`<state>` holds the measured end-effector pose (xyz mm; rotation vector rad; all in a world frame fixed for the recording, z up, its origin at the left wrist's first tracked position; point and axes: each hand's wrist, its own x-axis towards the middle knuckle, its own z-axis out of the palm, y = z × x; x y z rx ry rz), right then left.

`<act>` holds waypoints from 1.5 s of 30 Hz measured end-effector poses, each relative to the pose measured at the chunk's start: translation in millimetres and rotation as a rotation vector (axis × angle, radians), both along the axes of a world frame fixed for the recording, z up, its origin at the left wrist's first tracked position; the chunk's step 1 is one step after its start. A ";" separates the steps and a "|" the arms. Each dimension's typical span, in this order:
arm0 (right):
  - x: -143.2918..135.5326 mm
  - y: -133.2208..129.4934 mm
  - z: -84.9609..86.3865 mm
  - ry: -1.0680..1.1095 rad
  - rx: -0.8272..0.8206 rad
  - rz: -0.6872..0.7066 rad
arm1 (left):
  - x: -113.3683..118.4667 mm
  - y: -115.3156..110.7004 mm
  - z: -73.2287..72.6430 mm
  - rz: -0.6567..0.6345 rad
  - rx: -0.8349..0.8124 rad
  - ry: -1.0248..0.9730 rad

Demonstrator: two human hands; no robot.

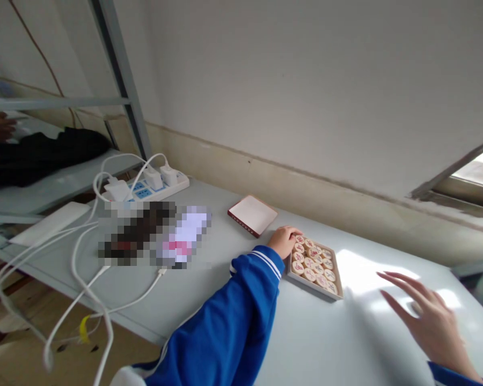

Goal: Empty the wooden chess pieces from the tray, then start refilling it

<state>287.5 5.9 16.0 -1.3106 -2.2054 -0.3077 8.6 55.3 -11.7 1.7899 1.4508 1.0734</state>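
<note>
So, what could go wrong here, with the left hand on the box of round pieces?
1. The box of round pieces is full and open; the left hand, resting on its corner, might tip it or knock pieces out.
2. The white cables hang over the table edge; a snag could drag the power strip off.
3. The right hand hovers spread in bright glare, so judging its placement may be harder.

Mid-frame, the left hand [284, 239] rests on a tray [333, 294] of round game pieces [314, 264]; the right hand [424, 313] hovers spread, lower right.
</note>
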 end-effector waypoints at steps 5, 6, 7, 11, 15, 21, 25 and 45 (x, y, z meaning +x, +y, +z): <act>-82.0 -8.9 -2.4 -0.109 -0.306 0.247 | -0.7 -1.4 0.5 0.002 -0.003 -0.006; -89.6 -10.2 -2.4 -0.095 -0.337 0.253 | -0.5 -1.5 0.7 0.000 -0.004 -0.005; -93.6 -11.0 -2.5 -0.074 -0.356 0.256 | -0.1 -1.5 0.9 -0.002 -0.004 -0.003; -90.4 -11.7 -2.2 0.036 -0.359 0.245 | 1.4 0.1 2.4 0.006 -0.013 -0.013; -84.4 -13.8 2.6 0.134 -0.308 0.261 | 0.7 0.0 4.3 -0.004 -0.027 -0.033; -38.5 -17.1 10.3 0.192 -0.186 0.115 | 7.8 -6.8 5.6 0.032 -0.034 0.036; 18.8 -18.4 -3.2 0.073 -0.149 -0.043 | 19.9 -14.1 8.7 0.120 -0.029 0.151; -103.1 31.6 14.9 -0.190 -0.300 0.074 | 13.2 -0.9 -5.0 0.071 -0.059 -0.209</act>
